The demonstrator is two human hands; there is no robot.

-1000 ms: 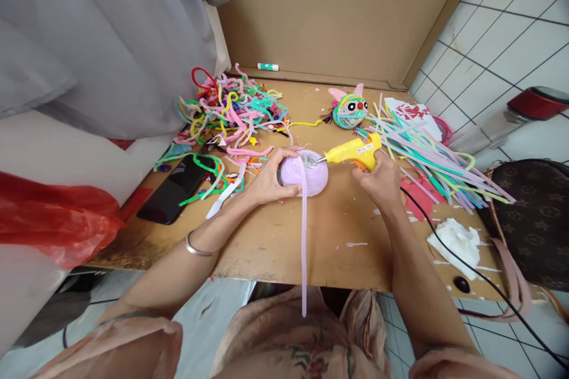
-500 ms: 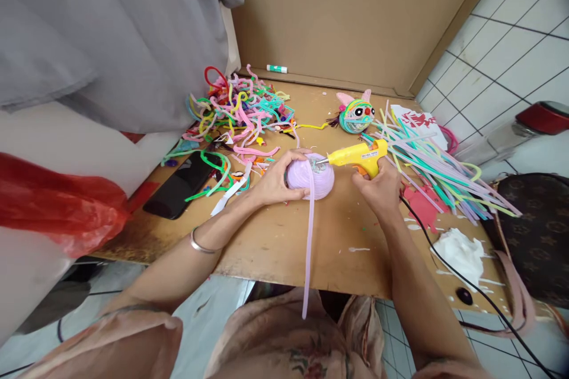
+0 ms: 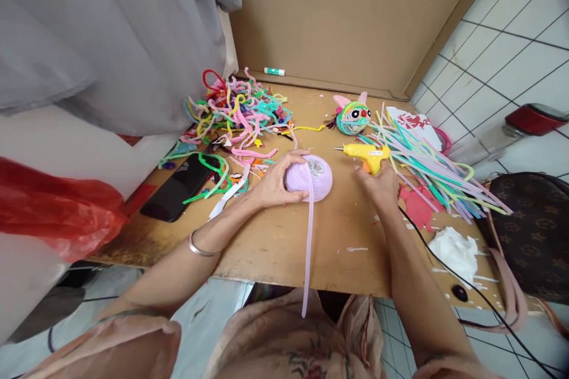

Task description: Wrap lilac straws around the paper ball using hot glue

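Observation:
My left hand (image 3: 287, 180) is closed around the left side of a ball (image 3: 320, 185) wrapped in lilac pipe cleaner, just above the table. A grey-white patch of the ball's core shows at its upper right. From the wrapping a loose lilac pipe cleaner (image 3: 308, 249) hangs down past the table's front edge. To the right, my right hand (image 3: 380, 183) grips a yellow glue gun (image 3: 367, 153) by its handle. The gun's metal nozzle points left and is apart from the ball.
Tangled pipe cleaners (image 3: 242, 109) are heaped at the back left, near a black phone (image 3: 180, 186). A finished-looking animal ball (image 3: 352, 115) sits at the back. Straight pipe cleaners (image 3: 438, 160), crumpled white tissue (image 3: 456, 254) and a brown bag (image 3: 524, 237) lie right. A black cord (image 3: 444, 260) trails from the gun.
The glue gun has drawn back to the right, its nozzle leaving the ball's bare patch. My left hand keeps its hold on the ball in nearly the same place.

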